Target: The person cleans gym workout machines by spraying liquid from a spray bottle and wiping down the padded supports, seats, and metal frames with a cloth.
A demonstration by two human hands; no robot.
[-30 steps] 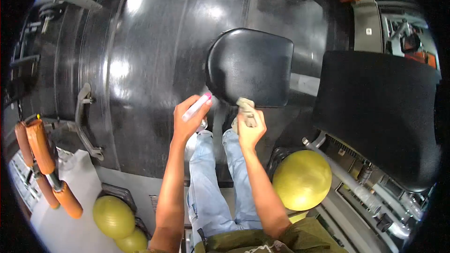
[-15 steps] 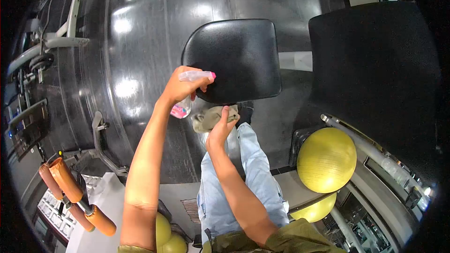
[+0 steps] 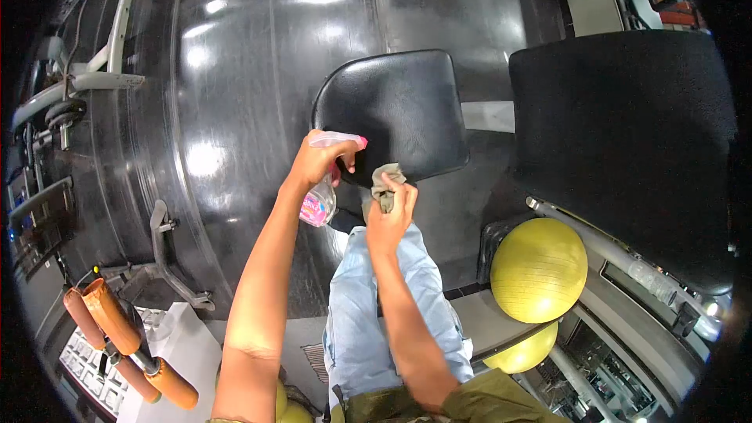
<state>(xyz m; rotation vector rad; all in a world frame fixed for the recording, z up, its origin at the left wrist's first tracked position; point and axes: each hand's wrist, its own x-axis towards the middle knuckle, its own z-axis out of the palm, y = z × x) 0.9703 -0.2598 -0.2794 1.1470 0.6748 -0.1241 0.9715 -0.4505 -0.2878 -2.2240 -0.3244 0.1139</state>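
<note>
My left hand (image 3: pixel 319 160) is wrapped round the neck of a clear spray bottle (image 3: pixel 319 204) with a pink label and a pink nozzle tip. The nozzle points right, over the near left corner of a black padded seat (image 3: pixel 403 106). A crumpled grey-beige cloth (image 3: pixel 386 182) is gripped in my right hand (image 3: pixel 392 215), at the near edge of that seat. Whether the cloth touches the padding I cannot tell. Part of the bottle's neck and trigger is hidden by my left fingers.
A large black pad (image 3: pixel 619 133) stands to the right, joined to the seat by a grey metal bar (image 3: pixel 487 116). Yellow exercise balls (image 3: pixel 539 270) sit at the lower right. Grey machine frames (image 3: pixel 117 39) and orange-brown padded rollers (image 3: pixel 113 317) are on the left.
My right hand has moved up and right to the seat's near edge, with the cloth now bunched tighter. The spray bottle has shifted slightly right and down, and more of its label shows.
</note>
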